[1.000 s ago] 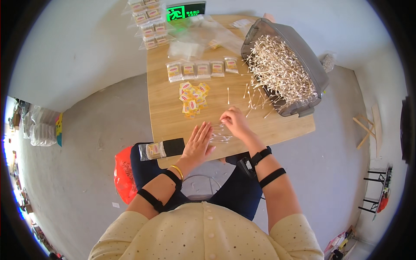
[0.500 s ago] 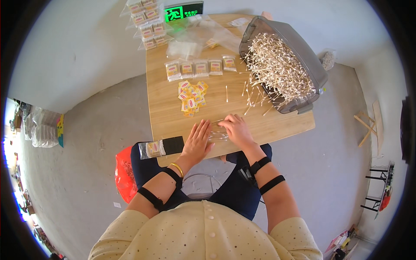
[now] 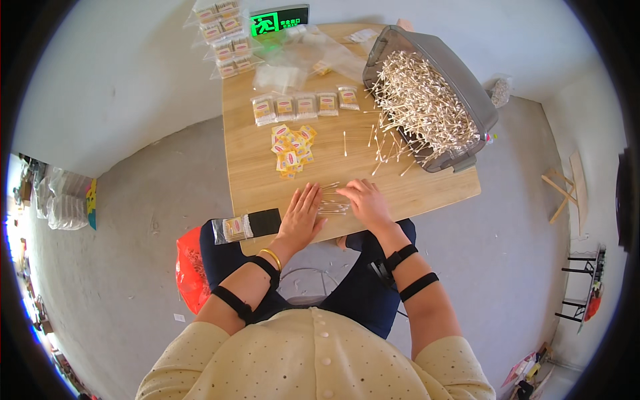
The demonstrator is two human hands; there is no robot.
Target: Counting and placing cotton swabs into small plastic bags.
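My right hand (image 3: 367,203) has come nearer over last second, now at right ends of loose cotton swabs (image 3: 333,209) on near counter (image 3: 420,197); swabs now flanked both sides. Fingers bunched narrow, cannot tell if gripping any. My left hand (image 3: 300,215) flat, palm down, at left ends.

Cotton swabs (image 3: 333,209), slim pale sticks with white tips, lie flat on the wooden surface (image 3: 427,190) between the left hand (image 3: 302,212) and the right hand (image 3: 365,201). The lower ones sit side by side in a loose row running left to right (their tips slightly uneven); a few others slant above, reaching toward the right hand's fingertips.
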